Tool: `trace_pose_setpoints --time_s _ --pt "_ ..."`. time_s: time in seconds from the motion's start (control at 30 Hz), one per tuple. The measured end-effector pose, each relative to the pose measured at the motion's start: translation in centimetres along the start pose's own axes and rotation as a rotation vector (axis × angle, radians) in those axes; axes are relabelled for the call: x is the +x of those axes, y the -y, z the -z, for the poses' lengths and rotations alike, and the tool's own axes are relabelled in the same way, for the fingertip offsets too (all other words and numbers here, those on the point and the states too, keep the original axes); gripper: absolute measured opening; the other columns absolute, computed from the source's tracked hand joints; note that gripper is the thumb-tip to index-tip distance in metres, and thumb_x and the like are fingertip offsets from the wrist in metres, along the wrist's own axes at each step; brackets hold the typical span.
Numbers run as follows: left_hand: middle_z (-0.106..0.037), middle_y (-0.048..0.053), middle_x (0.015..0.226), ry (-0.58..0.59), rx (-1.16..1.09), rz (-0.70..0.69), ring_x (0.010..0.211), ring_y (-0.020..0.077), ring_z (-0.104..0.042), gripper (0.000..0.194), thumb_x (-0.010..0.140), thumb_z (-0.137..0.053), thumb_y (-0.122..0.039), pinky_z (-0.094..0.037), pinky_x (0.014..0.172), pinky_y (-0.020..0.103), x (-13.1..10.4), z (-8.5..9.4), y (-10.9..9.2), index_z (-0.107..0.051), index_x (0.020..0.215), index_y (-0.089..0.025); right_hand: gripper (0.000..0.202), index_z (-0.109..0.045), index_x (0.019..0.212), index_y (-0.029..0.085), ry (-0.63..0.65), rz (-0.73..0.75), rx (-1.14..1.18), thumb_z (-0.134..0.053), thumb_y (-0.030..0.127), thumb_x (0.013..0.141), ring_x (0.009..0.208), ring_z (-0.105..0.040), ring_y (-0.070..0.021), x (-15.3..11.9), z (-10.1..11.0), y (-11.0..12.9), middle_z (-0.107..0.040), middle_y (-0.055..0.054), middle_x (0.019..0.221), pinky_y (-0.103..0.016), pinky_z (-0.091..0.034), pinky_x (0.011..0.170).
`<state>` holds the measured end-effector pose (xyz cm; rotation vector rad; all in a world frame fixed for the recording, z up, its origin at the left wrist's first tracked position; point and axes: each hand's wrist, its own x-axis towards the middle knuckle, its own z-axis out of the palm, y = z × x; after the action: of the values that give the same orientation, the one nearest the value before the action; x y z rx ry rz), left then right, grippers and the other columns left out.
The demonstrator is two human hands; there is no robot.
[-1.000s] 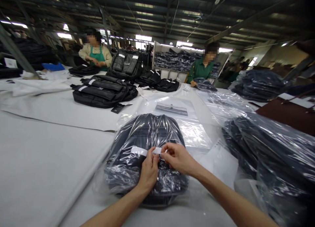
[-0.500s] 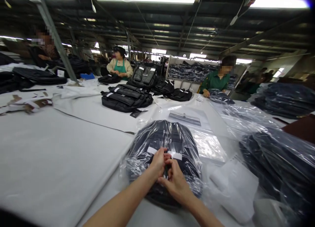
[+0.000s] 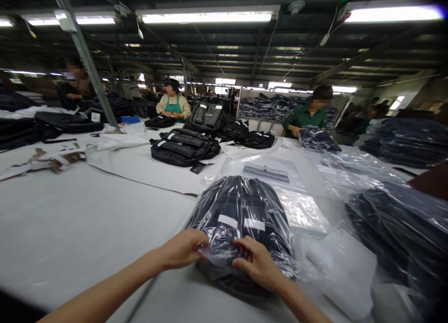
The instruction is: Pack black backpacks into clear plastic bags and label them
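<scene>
In front of me lies a black backpack [image 3: 257,201] inside a clear plastic bag [image 3: 220,258], with white strips wrapped on its two straps. My left hand [image 3: 185,248] pinches the bag's loose edge at the backpack's lower left. Over the lower middle, my right hand [image 3: 258,266] has curled fingers on the plastic, its thumb a little apart from the fingertips. Film stretches between the two hands. What sits inside the right hand's fingers is partly hidden.
Flat clear bags [image 3: 301,208] lie just beyond the backpack. Bagged backpacks [image 3: 385,229] are piled at right, near a crumpled white sheet [image 3: 345,267]. Unbagged black backpacks [image 3: 182,148] lie farther back. Co-workers stand across the table [image 3: 87,211]; a metal post [image 3: 86,57] rises at left.
My left hand has moved left and away from my right hand, drawing the bag's edge with it. The right hand has shifted slightly right. The camera view has also shifted a little.
</scene>
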<state>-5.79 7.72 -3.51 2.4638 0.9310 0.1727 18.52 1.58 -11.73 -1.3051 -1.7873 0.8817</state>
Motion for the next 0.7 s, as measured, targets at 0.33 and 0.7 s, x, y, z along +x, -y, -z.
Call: trace_pose_setpoints --time_s 0.33,0.7 --pt "-0.066 0.001 0.072 0.117 -0.817 0.225 0.07 0.0147 -0.059 0.036 0.075 -0.06 -0.052 -0.045 0.069 0.025 1.4 -0.1 1.2 -0.054 0.07 -0.017 0.019 -0.069 0.074 0.019 -0.026 -0.068 0.101 -0.058 0.034 0.08 0.071 -0.053 -0.0146 1.0 -0.2 -0.1 -0.055 0.0 0.072 -0.026 -0.039 0.067" --pt "-0.048 -0.006 0.043 -0.162 -0.768 0.501 0.041 0.0126 -0.049 0.036 0.074 -0.049 -0.053 -0.037 0.044 0.023 2.4 -4.4 3.7 -0.042 0.059 -0.021 0.011 -0.056 0.074 0.02 -0.255 -0.266 -0.023 -0.062 0.029 0.074 0.051 -0.047 -0.0126 2.0 -2.3 -0.7 -0.052 0.005 0.056 -0.025 -0.035 0.053"
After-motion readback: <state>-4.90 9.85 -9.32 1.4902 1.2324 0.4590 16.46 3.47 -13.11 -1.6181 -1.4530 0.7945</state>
